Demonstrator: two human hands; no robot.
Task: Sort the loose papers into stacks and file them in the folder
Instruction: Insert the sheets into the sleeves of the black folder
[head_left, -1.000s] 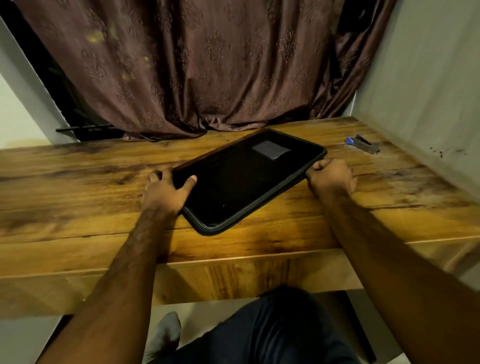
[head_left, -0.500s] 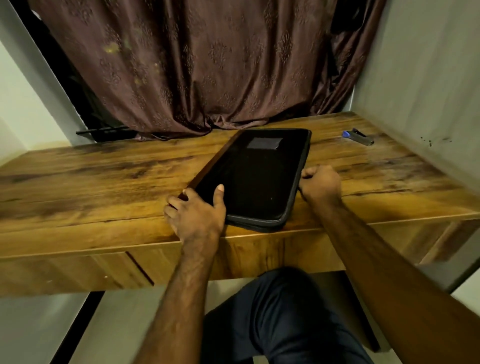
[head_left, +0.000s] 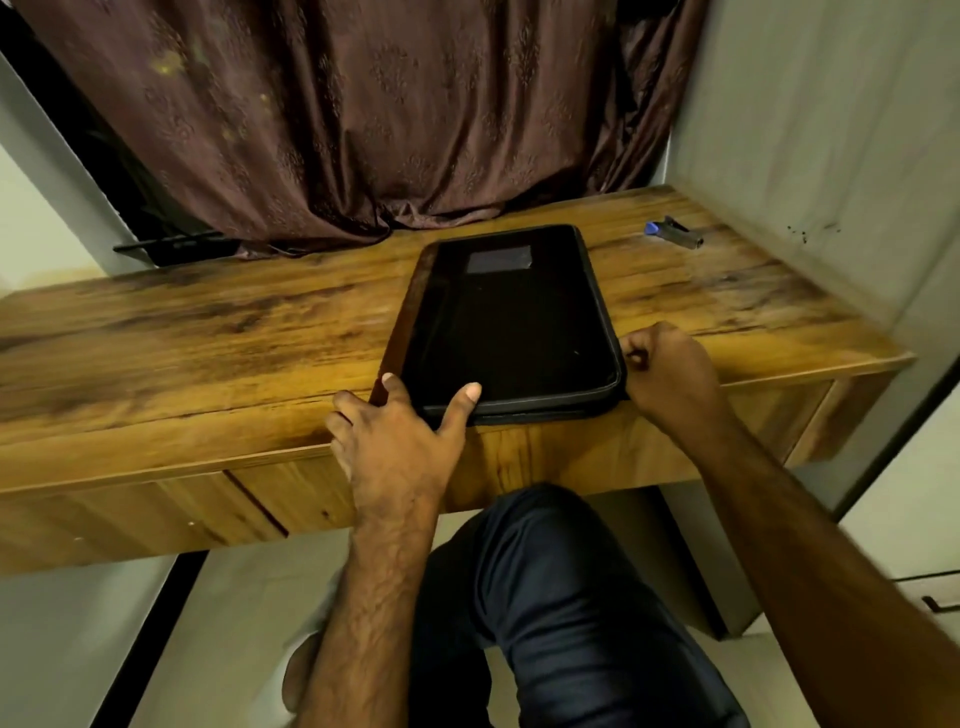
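Black folder (head_left: 506, 332) overhangs the desk (head_left: 208, 353) edge. Left hand (head_left: 397, 441) fingers spread, thumb on top; right hand (head_left: 670, 371) clamps the corner. Careless tug could tip it off.

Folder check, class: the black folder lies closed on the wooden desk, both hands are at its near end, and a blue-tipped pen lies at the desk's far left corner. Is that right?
Not quite. The pen lies at the far right corner of the desk, not the left. The head view shows it. The rest holds: the folder lies closed, with the left hand and right hand at its near end.
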